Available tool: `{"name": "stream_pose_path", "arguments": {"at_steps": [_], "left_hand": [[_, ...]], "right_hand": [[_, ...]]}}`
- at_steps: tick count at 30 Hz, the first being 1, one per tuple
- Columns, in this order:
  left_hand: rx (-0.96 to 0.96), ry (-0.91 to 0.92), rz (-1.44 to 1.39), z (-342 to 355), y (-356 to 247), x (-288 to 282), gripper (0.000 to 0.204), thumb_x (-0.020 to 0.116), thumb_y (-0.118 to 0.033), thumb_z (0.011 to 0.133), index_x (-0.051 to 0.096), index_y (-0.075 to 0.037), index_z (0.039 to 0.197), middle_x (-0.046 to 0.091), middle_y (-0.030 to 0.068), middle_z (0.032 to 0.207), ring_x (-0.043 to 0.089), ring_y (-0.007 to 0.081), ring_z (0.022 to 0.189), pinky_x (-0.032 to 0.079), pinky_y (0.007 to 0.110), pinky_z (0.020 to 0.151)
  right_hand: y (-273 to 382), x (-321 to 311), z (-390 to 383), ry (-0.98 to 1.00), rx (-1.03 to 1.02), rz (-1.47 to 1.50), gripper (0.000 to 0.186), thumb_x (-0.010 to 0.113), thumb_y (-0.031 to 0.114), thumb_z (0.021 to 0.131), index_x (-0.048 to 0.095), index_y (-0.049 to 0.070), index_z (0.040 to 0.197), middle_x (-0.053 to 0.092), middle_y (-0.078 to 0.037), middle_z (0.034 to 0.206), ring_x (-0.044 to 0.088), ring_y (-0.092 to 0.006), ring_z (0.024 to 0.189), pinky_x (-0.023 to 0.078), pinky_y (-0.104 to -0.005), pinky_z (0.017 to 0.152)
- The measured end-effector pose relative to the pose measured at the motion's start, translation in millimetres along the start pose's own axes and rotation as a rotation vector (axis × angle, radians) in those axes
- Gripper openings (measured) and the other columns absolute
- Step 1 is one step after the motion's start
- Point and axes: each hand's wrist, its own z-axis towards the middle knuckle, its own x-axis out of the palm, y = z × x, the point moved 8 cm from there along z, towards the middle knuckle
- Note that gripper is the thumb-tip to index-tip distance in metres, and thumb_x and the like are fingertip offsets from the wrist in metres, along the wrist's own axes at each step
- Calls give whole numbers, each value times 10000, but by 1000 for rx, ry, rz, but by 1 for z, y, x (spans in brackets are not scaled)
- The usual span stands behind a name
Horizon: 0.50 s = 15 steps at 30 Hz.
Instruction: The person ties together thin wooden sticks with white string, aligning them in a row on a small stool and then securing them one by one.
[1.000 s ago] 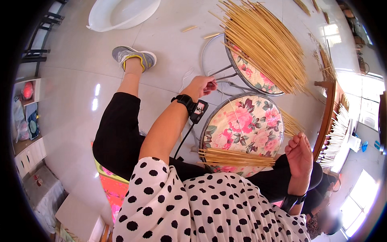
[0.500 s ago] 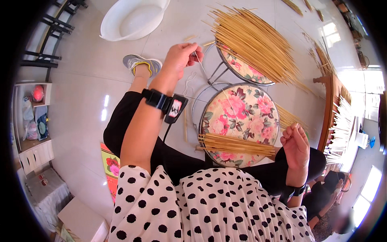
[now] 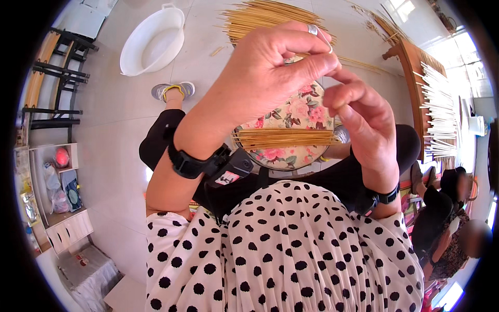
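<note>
1. Stalk bundle [image 3: 283,139]: lay below the grip, across the floral round stool [image 3: 310,113], apparently for flat support.
2. Left hand [image 3: 283,72]: thumb and forefinger pinched white thread [image 3: 329,46], presumably for control.
3. Right hand [image 3: 366,117]: fingers curled beside that pinch; hold unclear.

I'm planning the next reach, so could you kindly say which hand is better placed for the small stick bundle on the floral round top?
Probably the right hand: it appears nearer the bundle, while the left hand sits higher in view, thread at its fingertips.
</note>
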Motion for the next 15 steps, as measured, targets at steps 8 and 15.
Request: {"name": "stream_pose_path", "arguments": {"at_steps": [8,15], "left_hand": [[-237,-86,-160,-15,20,23,191,632,-156,921,671,8,1012,675,64,1007,618,111,838,498,263,741],[-359,-257,-564,-33,47,10,179,612,-198,932,671,-43,1000,672,62,952,592,138,863,454,253,726]], "right_hand": [[-14,-12,-17,-52,115,134,95,598,67,929,613,2,995,623,-11,921,563,-86,888,432,-232,847],[-31,-27,-32,-90,187,85,78,617,40,908,634,-10,966,640,-15,905,574,-78,872,456,-231,815]]}}
